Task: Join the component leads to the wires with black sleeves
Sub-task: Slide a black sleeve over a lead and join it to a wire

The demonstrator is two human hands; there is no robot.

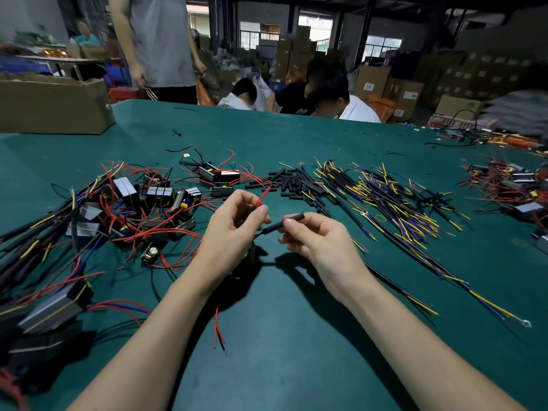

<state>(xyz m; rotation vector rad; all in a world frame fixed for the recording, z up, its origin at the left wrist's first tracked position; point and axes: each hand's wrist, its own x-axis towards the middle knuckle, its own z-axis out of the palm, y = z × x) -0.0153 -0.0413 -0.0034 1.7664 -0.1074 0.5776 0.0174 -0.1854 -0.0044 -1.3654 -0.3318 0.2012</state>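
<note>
My left hand [237,223] pinches thin red leads [262,198] that stick up past its fingertips; a dark component [247,262] hangs below it, mostly hidden by the palm. My right hand [314,235] holds a black sleeve [284,223] between thumb and fingers, its near end close to my left fingertips. A black wire runs down from the sleeve toward the component. Two red leads [218,330] trail onto the green table [296,336] below my left wrist.
A heap of components with red leads [154,203] lies at the left. Loose black sleeves [292,183] and a spread of black wires with yellow and purple ends [391,203] lie behind my hands. A cardboard box [53,105] stands far left. People sit beyond the table.
</note>
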